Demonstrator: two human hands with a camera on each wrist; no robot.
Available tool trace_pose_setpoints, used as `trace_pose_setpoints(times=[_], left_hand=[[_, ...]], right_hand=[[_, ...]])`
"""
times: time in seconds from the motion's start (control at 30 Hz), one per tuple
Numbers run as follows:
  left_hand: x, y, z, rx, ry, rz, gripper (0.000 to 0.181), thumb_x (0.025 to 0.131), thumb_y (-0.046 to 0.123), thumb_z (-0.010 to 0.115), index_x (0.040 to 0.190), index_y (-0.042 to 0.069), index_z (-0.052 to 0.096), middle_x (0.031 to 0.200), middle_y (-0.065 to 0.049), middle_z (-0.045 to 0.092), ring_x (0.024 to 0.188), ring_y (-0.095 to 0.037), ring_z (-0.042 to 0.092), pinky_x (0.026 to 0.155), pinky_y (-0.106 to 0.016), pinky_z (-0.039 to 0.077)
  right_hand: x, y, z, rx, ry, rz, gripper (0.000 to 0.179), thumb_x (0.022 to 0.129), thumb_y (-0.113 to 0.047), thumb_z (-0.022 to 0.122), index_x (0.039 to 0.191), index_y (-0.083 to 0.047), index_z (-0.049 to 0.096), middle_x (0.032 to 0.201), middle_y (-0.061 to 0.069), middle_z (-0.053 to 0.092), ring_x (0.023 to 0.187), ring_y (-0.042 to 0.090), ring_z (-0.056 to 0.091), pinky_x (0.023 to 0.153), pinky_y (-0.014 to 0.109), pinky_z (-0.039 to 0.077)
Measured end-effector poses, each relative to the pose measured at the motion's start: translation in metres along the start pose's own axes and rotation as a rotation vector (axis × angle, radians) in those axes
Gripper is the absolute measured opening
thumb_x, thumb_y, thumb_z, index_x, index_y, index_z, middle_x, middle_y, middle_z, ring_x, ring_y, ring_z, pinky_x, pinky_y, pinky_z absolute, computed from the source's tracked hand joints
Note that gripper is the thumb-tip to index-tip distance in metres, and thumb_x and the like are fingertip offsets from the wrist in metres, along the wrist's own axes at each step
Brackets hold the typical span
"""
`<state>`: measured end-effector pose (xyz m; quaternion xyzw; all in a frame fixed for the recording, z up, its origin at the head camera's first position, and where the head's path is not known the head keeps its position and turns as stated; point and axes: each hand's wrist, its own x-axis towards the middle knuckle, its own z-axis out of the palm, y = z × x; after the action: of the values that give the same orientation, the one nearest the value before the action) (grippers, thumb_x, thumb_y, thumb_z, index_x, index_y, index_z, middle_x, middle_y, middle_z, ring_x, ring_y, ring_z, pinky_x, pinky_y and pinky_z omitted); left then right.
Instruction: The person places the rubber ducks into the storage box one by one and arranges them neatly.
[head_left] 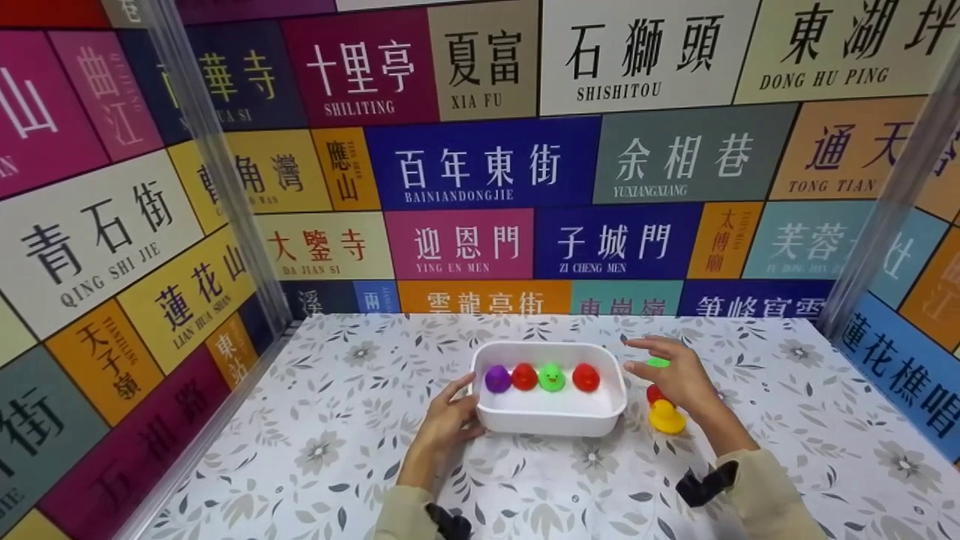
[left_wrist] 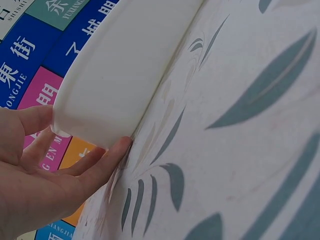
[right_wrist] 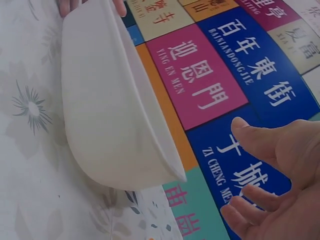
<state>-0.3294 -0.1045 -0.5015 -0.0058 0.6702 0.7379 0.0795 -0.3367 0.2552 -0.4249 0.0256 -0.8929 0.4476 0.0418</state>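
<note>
A white plastic tub (head_left: 551, 424) holds a purple toy duck (head_left: 497, 379), a red one (head_left: 524, 377), a green one (head_left: 552, 378) and another red one (head_left: 586, 378), all in a row. At its left end my left hand (head_left: 448, 418) grips it, thumb at the rim and fingers against the lower wall (left_wrist: 95, 165). Past the right end my right hand (head_left: 679, 375) hovers with thumb and fingers apart and nothing between them (right_wrist: 280, 185). Under and beside that hand lie a yellow rubber duck (head_left: 666, 418), a partly hidden red toy (head_left: 654, 393) and a partly covered green toy (head_left: 658, 362).
A white cloth (head_left: 322, 450) with grey leaf and flower print covers the table. Behind and at the sides rise panels (head_left: 480, 169) of colourful place-name signs, with clear corner posts (head_left: 225, 165) at left and right.
</note>
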Motion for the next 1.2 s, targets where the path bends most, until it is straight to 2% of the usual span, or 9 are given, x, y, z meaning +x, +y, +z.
trace_pose_setpoints(times=[0.1, 0.23, 0.37, 0.57, 0.7, 0.9, 1.13, 1.2], left_hand=[[0.001, 0.000, 0.000, 0.003, 0.005, 0.001, 0.056, 0.100, 0.017, 0.055, 0.153, 0.011, 0.040, 0.123, -0.024, 0.062, 0.096, -0.019, 0.065, 0.083, -0.041, 0.060], [0.002, 0.000, 0.001, 0.010, 0.011, -0.004, 0.055, 0.100, 0.016, 0.055, 0.153, 0.010, 0.041, 0.115, -0.019, 0.064, 0.096, -0.019, 0.064, 0.083, -0.041, 0.061], [0.004, -0.001, 0.001, 0.013, 0.006, -0.001, 0.054, 0.100, 0.016, 0.054, 0.153, 0.010, 0.041, 0.119, -0.023, 0.063, 0.096, -0.019, 0.064, 0.082, -0.040, 0.061], [0.002, -0.001, 0.001, 0.010, 0.000, 0.002, 0.054, 0.101, 0.015, 0.053, 0.153, 0.010, 0.040, 0.126, -0.028, 0.061, 0.097, -0.021, 0.065, 0.082, -0.040, 0.061], [0.000, 0.000, 0.000, 0.004, 0.000, 0.004, 0.054, 0.101, 0.015, 0.053, 0.153, 0.011, 0.039, 0.129, -0.028, 0.059, 0.099, -0.021, 0.065, 0.082, -0.041, 0.061], [0.000, 0.000, -0.001, -0.006, 0.008, 0.012, 0.055, 0.100, 0.016, 0.055, 0.153, 0.010, 0.040, 0.131, -0.030, 0.058, 0.100, -0.021, 0.067, 0.084, -0.041, 0.061], [0.001, -0.001, -0.001, -0.009, 0.000, -0.004, 0.054, 0.101, 0.015, 0.054, 0.153, 0.011, 0.041, 0.130, -0.029, 0.061, 0.095, -0.019, 0.067, 0.082, -0.038, 0.060], [0.001, 0.000, -0.001, -0.006, 0.010, -0.011, 0.053, 0.100, 0.015, 0.055, 0.152, 0.012, 0.042, 0.131, -0.028, 0.061, 0.096, -0.019, 0.068, 0.082, -0.037, 0.060]], right_hand=[[-0.004, 0.005, -0.007, 0.024, 0.019, -0.027, 0.053, 0.093, -0.035, 0.071, 0.141, -0.014, 0.059, 0.156, 0.020, 0.040, 0.141, 0.043, 0.041, 0.111, 0.056, 0.043], [-0.009, 0.011, -0.017, 0.051, 0.007, -0.018, 0.055, 0.095, -0.037, 0.068, 0.144, -0.015, 0.055, 0.157, 0.019, 0.041, 0.142, 0.043, 0.040, 0.111, 0.060, 0.042], [-0.012, 0.018, -0.024, 0.075, 0.010, 0.030, 0.063, 0.094, -0.045, 0.067, 0.148, -0.018, 0.050, 0.160, 0.019, 0.036, 0.144, 0.044, 0.038, 0.112, 0.062, 0.039], [-0.013, 0.036, -0.030, 0.104, 0.026, 0.104, 0.071, 0.093, -0.051, 0.066, 0.152, -0.019, 0.043, 0.161, 0.021, 0.032, 0.144, 0.042, 0.039, 0.115, 0.056, 0.038], [-0.013, 0.044, -0.032, 0.109, 0.041, 0.110, 0.075, 0.091, -0.054, 0.066, 0.153, -0.018, 0.042, 0.161, 0.023, 0.031, 0.144, 0.043, 0.039, 0.116, 0.057, 0.037], [-0.014, 0.056, -0.038, 0.103, 0.069, 0.101, 0.073, 0.094, -0.053, 0.063, 0.153, -0.016, 0.042, 0.157, 0.026, 0.038, 0.141, 0.043, 0.044, 0.114, 0.054, 0.040], [-0.016, 0.063, -0.047, 0.195, 0.109, 0.229, 0.082, 0.088, -0.062, 0.064, 0.155, -0.023, 0.038, 0.155, 0.022, 0.043, 0.137, 0.041, 0.047, 0.116, 0.061, 0.036], [-0.015, 0.065, -0.048, 0.216, 0.129, 0.250, 0.081, 0.089, -0.061, 0.064, 0.155, -0.024, 0.038, 0.155, 0.022, 0.043, 0.136, 0.039, 0.047, 0.116, 0.058, 0.037]])
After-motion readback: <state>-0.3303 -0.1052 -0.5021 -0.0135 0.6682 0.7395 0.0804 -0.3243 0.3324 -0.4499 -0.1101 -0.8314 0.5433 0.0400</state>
